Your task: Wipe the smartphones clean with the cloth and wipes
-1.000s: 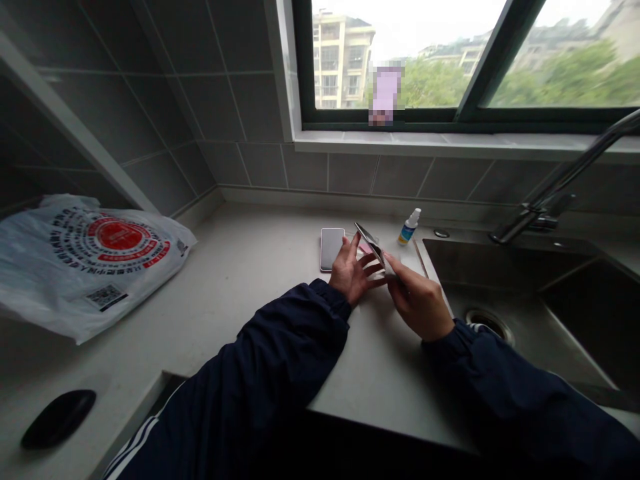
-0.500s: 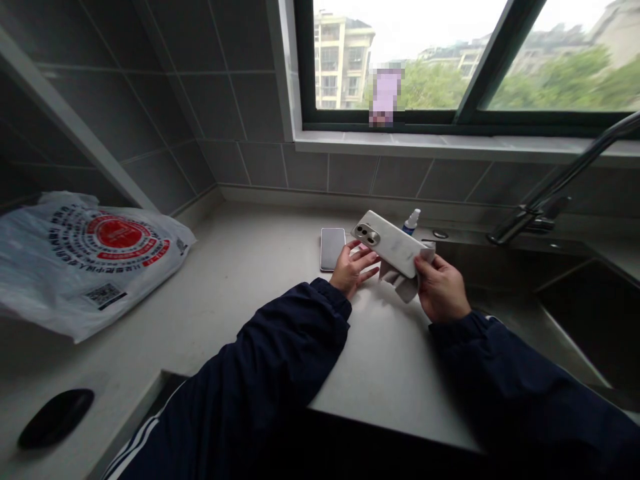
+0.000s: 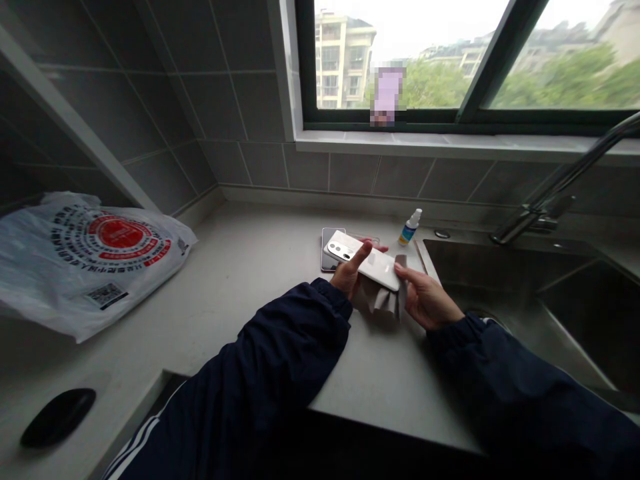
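Centrally, a white smartphone (image 3: 367, 263) is held tilted, back upward and camera lenses to the left, partly over a flat dark-screened phone (image 3: 327, 257) on the pale countertop (image 3: 235, 287); whether the two touch cannot be told. The left hand (image 3: 347, 277) cradles it from beneath, thumb laid across the back. The right hand (image 3: 427, 300) pinches its far end, with a grey cloth (image 3: 385, 300) bunched below. Judged risks: a slip from this light, fingertip grip, especially on a smooth back, could drop the white phone onto the lower one and scratch either. A wide movement could topple the small spray bottle (image 3: 409, 228) or send something into the adjacent steel sink (image 3: 505, 257). Hidden: the left fingers lie mostly behind the phone, and a thin, clear item behind it is too obscured to identify.
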Demonstrator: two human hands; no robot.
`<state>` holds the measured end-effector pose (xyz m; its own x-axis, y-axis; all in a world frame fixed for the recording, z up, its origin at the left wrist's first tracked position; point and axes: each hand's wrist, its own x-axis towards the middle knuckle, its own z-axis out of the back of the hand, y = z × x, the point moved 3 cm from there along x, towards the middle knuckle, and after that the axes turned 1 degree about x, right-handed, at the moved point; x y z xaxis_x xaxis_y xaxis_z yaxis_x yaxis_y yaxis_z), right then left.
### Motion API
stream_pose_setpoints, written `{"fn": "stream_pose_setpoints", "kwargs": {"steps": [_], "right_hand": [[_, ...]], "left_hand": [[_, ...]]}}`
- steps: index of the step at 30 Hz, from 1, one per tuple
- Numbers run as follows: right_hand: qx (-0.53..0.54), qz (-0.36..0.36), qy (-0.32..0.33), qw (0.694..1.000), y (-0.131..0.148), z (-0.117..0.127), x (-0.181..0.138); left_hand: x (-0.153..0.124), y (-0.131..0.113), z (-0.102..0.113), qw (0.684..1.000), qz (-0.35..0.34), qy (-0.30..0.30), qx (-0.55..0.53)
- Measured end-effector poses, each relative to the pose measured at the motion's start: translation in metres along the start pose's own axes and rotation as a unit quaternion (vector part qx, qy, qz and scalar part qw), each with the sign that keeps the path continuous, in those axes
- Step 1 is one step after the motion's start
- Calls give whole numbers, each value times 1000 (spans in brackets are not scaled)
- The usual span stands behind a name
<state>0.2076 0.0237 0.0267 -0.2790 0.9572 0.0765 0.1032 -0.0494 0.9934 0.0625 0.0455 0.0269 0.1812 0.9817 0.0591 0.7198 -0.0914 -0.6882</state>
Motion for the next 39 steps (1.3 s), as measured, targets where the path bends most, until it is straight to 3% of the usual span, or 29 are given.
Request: {"fn": "stream_pose_setpoints", "kwargs": {"steps": [4, 7, 10, 14, 15, 17, 19, 21, 28, 35, 39], "right_hand": [[26, -25, -51, 998, -5, 10, 4], [80, -8, -172, 982, -7, 26, 10], [78, 75, -250, 962, -1, 34, 9], [-63, 196, -285, 936, 17, 22, -10], [-129, 212, -253, 935, 22, 14, -15], [-266, 264, -115, 920, 29, -7, -24], [-369, 298, 69, 878, 30, -27, -31], [-428, 301, 151, 839, 27, -36, -33], [-443, 318, 152, 825, 27, -34, -31], [-406, 349, 113, 837, 31, -36, -35], [-457, 328, 135, 816, 27, -37, -33]], "left_hand": [[6, 1, 6, 999, -17, -31, -4], [7, 0, 8, 999, -9, -32, -14], [6, 1, 8, 1000, 7, -15, -25], [3, 4, 8, 997, 61, -29, -26], [3, 5, 9, 996, 82, -34, -30], [3, 6, 8, 992, 108, -44, -55], [3, 4, 7, 988, 109, -63, -87], [3, 3, 6, 984, 108, -92, -105], [-1, 0, 3, 981, 102, -118, -111], [-2, -1, 2, 986, 109, -63, -107], [1, 2, 4, 983, 137, -59, -108]]}}
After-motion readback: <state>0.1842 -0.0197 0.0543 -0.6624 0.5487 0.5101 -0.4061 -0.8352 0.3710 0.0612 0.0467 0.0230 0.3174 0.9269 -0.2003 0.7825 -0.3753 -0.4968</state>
